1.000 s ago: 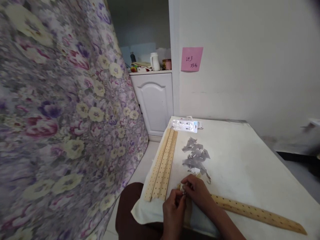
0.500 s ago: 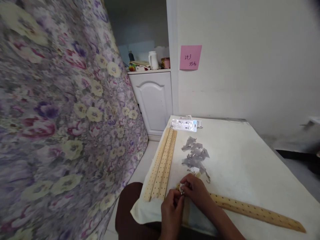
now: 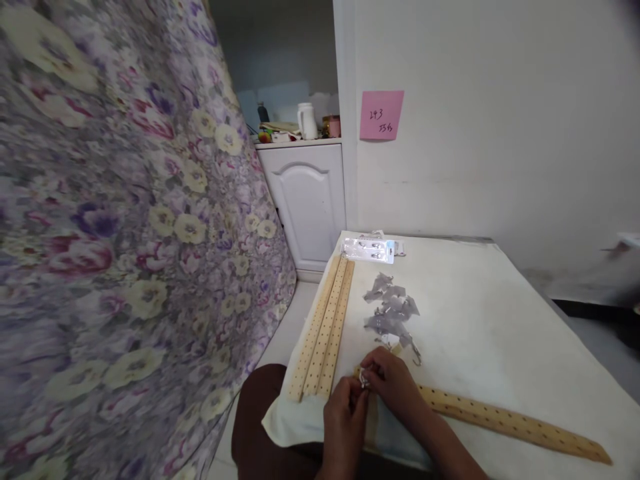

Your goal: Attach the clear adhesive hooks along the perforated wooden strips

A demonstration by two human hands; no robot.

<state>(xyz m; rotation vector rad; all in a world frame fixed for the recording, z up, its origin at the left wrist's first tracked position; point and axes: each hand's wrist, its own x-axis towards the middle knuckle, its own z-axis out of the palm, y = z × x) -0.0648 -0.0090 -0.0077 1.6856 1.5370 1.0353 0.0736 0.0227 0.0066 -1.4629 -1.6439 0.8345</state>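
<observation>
Close together at the near edge of the table, my left hand (image 3: 344,415) and my right hand (image 3: 393,379) both pinch a small silvery metal piece (image 3: 363,379). Its exact kind is too small to make out. Beneath my hands and right forearm runs a long wooden strip with rows of holes (image 3: 515,421), its middle partly covered. Just beyond my right hand lies a loose heap of small grey cards with shiny metal bits (image 3: 393,312). Left of my hands, several more holed wooden strips (image 3: 327,327) lie side by side.
A clear plastic pack with small metal pieces (image 3: 369,250) rests at the far table edge. White cloth (image 3: 480,313) covers the table. A floral curtain (image 3: 150,233) hangs at left; a white cabinet (image 3: 307,200) and a wall with a pink note (image 3: 381,115) stand behind.
Hardly anything differs. My fingers shift very slightly around the small metal piece, while the strips and the heap of cards stay put.
</observation>
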